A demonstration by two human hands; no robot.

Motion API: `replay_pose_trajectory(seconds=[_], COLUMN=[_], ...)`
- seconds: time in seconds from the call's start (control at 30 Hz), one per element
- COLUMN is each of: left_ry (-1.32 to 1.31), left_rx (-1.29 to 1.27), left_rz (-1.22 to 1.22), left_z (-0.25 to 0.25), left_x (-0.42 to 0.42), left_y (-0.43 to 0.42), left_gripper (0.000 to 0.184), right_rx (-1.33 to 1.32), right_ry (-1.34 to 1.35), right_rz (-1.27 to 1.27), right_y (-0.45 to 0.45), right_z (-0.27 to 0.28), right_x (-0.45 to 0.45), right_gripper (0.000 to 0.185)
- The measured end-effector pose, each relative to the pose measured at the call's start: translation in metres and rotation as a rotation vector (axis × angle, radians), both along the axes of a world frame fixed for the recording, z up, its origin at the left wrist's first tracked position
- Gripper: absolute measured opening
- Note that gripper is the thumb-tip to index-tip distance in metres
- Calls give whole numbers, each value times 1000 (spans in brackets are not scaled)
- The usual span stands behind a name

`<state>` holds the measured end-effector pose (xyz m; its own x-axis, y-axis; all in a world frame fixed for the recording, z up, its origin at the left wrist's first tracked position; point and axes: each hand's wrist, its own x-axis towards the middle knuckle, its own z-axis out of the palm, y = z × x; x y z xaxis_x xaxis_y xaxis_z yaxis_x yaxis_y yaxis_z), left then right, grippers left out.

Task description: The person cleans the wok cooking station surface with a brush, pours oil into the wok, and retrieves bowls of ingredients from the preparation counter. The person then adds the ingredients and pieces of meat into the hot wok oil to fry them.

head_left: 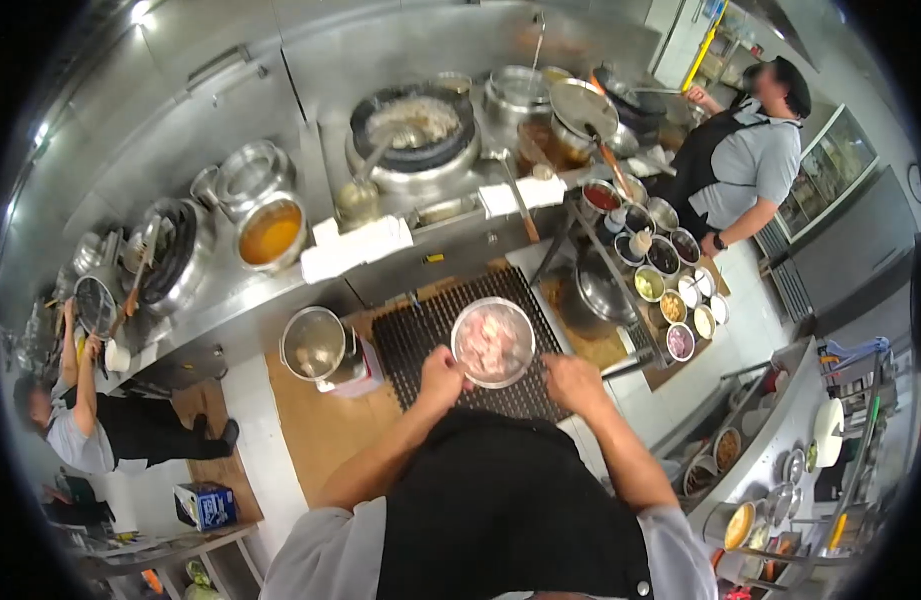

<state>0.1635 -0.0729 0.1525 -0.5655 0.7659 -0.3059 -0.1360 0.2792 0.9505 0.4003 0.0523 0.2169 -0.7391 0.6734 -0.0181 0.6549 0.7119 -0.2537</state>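
Note:
A round metal bowl [459,330] of pale pink raw meat pieces [493,342] is in front of my body, above the black floor mat. My left hand [443,380] is closed on the bowl's left rim, thumb toward the bowl. On the other side, my right hand [575,384] has curled fingers close to the right rim. What it grips is too small or hidden to make out. Something grey and shiny, perhaps part of a utensil, lies in the right side of the bowl.
A wok [421,122] with a ladle sits on the range ahead. Left of it stands a pot of orange liquid [271,234]. Sauce and ingredient containers [664,255] fill a rack on the right. Co-workers [746,150] stand at both sides. A pot [314,345] stands low left.

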Motion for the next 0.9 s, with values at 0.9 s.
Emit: replay_pose_trajectory(seconds=[0.9], left_ry=[39], left_rx=[33], left_rz=[328], left_z=[33], left_x=[-122], left_y=[252], left_gripper=[14], right_rx=[106], right_ry=[153], right_rz=[344], right_y=[341], right_z=[79], right_x=[-182], right_gripper=[8])
